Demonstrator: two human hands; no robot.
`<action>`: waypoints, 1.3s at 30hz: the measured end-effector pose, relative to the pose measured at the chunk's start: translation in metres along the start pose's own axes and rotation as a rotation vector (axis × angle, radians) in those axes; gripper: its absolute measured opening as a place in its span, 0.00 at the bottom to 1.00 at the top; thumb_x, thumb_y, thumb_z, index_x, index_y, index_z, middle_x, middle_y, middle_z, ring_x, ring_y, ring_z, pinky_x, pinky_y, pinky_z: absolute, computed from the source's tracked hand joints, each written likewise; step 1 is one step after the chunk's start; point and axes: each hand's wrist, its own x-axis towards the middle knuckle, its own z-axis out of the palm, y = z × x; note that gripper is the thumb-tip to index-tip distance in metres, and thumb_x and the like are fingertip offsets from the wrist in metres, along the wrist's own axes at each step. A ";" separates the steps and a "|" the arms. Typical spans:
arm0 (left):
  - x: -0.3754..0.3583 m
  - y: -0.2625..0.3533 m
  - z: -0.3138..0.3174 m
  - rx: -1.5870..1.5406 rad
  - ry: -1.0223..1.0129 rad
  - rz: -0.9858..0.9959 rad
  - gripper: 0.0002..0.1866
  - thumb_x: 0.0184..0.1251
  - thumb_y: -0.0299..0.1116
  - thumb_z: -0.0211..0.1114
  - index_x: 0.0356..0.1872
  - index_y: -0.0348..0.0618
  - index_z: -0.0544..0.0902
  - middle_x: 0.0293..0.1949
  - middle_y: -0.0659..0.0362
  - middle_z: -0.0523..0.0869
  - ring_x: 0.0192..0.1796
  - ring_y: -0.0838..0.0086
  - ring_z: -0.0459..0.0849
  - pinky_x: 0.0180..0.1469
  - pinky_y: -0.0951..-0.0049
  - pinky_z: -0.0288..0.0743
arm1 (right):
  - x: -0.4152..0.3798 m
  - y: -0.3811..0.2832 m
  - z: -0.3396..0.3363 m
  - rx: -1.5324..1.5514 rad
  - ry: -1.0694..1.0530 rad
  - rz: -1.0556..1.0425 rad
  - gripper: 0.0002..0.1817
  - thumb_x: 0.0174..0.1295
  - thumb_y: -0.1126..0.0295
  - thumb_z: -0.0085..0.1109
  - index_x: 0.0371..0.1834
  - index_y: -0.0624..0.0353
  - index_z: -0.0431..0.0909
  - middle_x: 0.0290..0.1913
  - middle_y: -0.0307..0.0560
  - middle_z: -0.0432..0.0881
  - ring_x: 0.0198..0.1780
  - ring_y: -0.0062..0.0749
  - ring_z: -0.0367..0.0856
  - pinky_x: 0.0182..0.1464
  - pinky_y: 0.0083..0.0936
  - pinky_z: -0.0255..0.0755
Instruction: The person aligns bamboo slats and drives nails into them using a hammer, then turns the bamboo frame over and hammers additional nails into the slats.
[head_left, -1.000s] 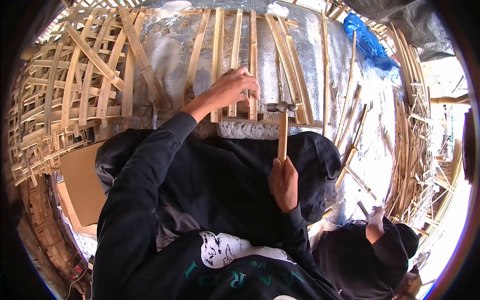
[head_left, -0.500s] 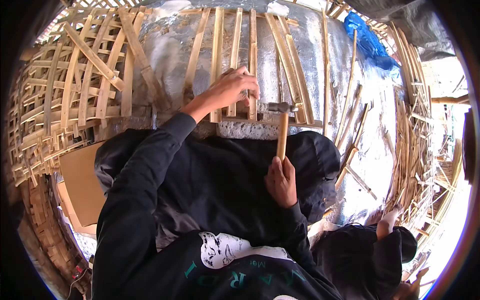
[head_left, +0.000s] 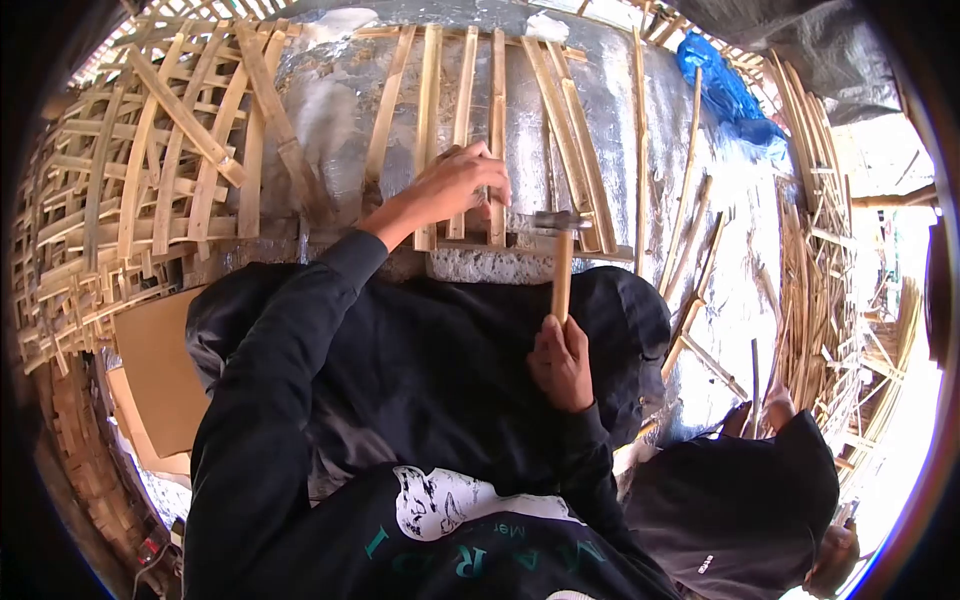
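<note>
My right hand [head_left: 562, 365] is wrapped round the wooden handle of a hammer [head_left: 562, 275], whose metal head points up toward the bamboo slats. My left hand [head_left: 465, 185] is closed, fingertips pinched together over an upright bamboo slat [head_left: 498, 90]; whatever is between them is too small to make out. The hammer head is just right of that hand, apart from it. Several slats stand side by side, their lower ends on a wooden crosspiece [head_left: 470, 243] and their upper ends on another strip.
A woven bamboo lattice [head_left: 140, 160] is at left, above a cardboard box [head_left: 160, 370]. Shiny sheeting [head_left: 610, 110] lies under the slats. A blue plastic bag [head_left: 730, 95] and bundled bamboo strips [head_left: 815, 310] are at right. A co-worker in black [head_left: 740, 510] sits close on my right.
The whole view has shifted slightly. My hands and the hammer keep nearly the same pose. The co-worker has moved, and a thin dark strip now stands up by their hand.
</note>
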 end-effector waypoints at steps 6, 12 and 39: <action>-0.002 0.001 -0.001 -0.001 -0.005 0.048 0.15 0.52 0.24 0.80 0.41 0.53 0.92 0.45 0.73 0.89 0.57 0.68 0.80 0.65 0.64 0.81 | -0.003 -0.002 0.001 -0.325 -0.109 -0.049 0.17 0.87 0.58 0.54 0.38 0.54 0.68 0.23 0.30 0.67 0.18 0.13 0.63 0.20 0.19 0.58; -0.003 -0.003 -0.003 -0.024 -0.031 0.012 0.15 0.50 0.21 0.80 0.40 0.52 0.92 0.45 0.72 0.89 0.56 0.68 0.80 0.64 0.64 0.81 | 0.005 0.010 -0.007 -0.612 -0.133 -0.333 0.16 0.88 0.59 0.52 0.38 0.53 0.68 0.22 0.30 0.66 0.18 0.13 0.63 0.20 0.19 0.57; -0.004 0.000 0.001 0.000 0.003 0.041 0.13 0.56 0.20 0.79 0.40 0.50 0.90 0.46 0.70 0.88 0.59 0.67 0.80 0.69 0.59 0.77 | -0.006 -0.015 -0.011 -0.219 -0.073 0.016 0.14 0.86 0.60 0.56 0.40 0.50 0.70 0.26 0.28 0.69 0.21 0.13 0.65 0.21 0.19 0.57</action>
